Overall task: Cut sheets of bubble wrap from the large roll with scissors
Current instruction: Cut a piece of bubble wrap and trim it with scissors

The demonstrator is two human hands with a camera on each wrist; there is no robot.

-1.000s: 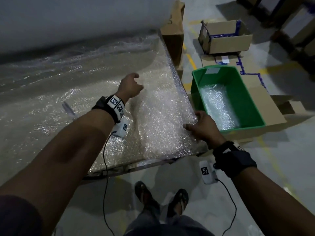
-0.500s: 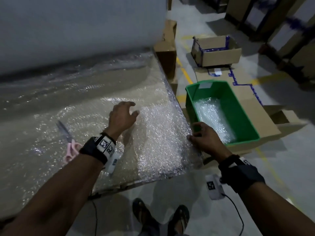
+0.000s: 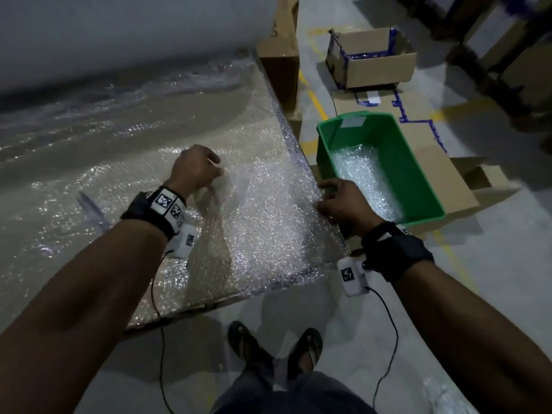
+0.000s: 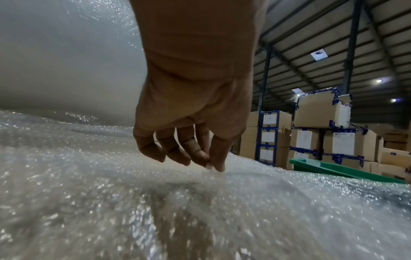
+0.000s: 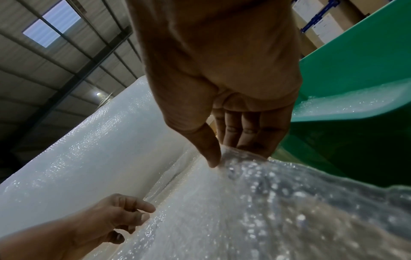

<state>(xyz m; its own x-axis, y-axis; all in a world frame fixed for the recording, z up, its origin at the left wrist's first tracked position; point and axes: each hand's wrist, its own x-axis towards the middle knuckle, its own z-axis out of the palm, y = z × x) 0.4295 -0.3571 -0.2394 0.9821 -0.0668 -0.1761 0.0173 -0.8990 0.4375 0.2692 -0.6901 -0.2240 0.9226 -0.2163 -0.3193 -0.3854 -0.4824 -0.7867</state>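
The large bubble wrap roll [image 3: 104, 34] lies across the back of the table. Its loose sheet [image 3: 268, 219] is spread flat toward me. My left hand [image 3: 219, 170] is on the middle of the sheet with curled fingers, and its thumb and fingertips [image 4: 213, 167] pinch the wrap. My right hand [image 3: 325, 195] grips the sheet's right edge, thumb on top and fingers [image 5: 244, 137] underneath. The scissors [image 3: 89, 207] lie on the wrap left of my left forearm. Only their blades show.
A green bin [image 3: 400, 162] with bubble wrap in its bottom stands on flattened cardboard to the right of the table. Behind it sits an open cardboard box [image 3: 373, 64]. The table's front edge [image 3: 239, 300] is just ahead of my feet [image 3: 274, 351].
My left hand has drawn back from the far part of the sheet toward me and curled its fingers onto the wrap. My right hand stays on the sheet's right edge.
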